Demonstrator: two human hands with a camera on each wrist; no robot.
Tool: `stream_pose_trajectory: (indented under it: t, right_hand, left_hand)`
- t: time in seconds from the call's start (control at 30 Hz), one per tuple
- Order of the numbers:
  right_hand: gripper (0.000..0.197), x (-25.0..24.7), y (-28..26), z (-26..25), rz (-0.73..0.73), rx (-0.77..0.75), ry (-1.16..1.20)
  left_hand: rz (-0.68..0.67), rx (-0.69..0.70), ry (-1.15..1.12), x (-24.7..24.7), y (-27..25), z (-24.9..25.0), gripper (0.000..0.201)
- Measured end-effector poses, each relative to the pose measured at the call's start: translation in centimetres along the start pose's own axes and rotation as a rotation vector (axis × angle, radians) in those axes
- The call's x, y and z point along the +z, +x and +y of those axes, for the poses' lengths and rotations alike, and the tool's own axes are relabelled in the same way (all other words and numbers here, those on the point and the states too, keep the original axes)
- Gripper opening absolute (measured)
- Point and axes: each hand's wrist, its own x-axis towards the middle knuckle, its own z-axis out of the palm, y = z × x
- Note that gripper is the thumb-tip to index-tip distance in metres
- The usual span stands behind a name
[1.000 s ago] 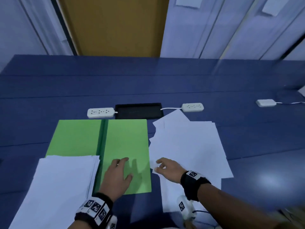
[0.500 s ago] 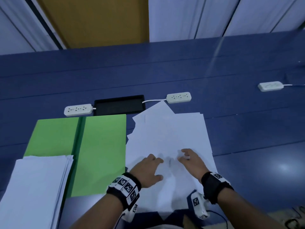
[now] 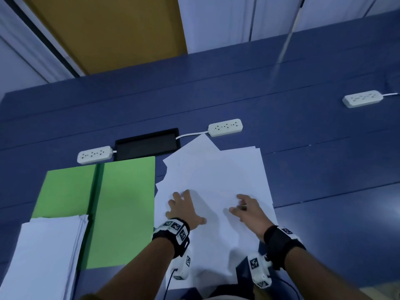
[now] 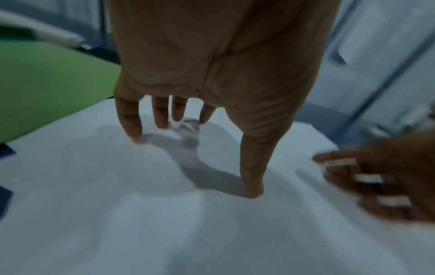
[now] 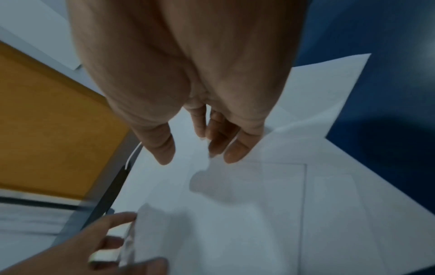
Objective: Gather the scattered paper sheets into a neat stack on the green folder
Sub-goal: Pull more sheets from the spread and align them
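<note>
White loose sheets (image 3: 218, 180) fanned on the bench just right of the green folder (image 3: 127, 204), their left edge about meeting it. My left hand (image 3: 184, 210) lies spread, fingertips (image 4: 134, 134) pressing the top sheet; my right hand (image 3: 249, 210) hangs loosely curled over the pile, holding nothing. Squared stack (image 3: 47, 252) overlaps the folder's near-left corner. Risk: pushing slides only top sheets, so the fan worsens or buckles at the folder edge.

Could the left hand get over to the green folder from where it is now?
Probably yes. The left hand rests with spread fingers on the loose paper sheets, right beside the green folder. Nothing lies between them, and it holds nothing.
</note>
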Motion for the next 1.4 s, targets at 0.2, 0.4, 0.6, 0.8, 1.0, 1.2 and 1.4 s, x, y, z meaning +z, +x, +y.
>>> stream_pose_trajectory:
  t: [0.2,0.4,0.6,0.8,1.0,1.2,1.4]
  right_hand:
    - [0.055,2.3,1.1,-1.7,0.058,0.039,-0.444]
    - [0.068,4.0,2.4,-4.4,0.002,0.057,-0.481]
    - [0.056,4.0,2.1,-3.8,-0.008,0.020,-0.299]
    - [0.031,-1.8,-0.4,-1.4,0.226,0.070,0.067]
    - [0.035,-5.9,-3.6,-0.6,0.223,0.201,0.601]
    - [0.045,-5.1,-2.8,0.9,0.212,0.348,0.574]
    - [0.046,-5.5,-0.7,2.4,0.262,0.372,0.579]
  left_hand:
    - [0.054,0.074,0.210,2.0,-0.7,0.1,0.138]
    - [0.105,0.110,0.232,1.8,-1.3,0.0,0.137]
    - [0.137,0.192,0.159,1.8,-1.6,-0.9,0.141]
    - [0.400,0.292,-0.353,-0.9,-1.7,-3.8,0.091]
    - [0.286,0.058,-0.681,-2.7,2.6,-6.2,0.068]
    - [0.092,-0.007,-0.304,-3.0,4.8,-3.3,0.100]
    - [0.136,-0.061,-0.104,-6.7,8.9,-3.1,0.118]
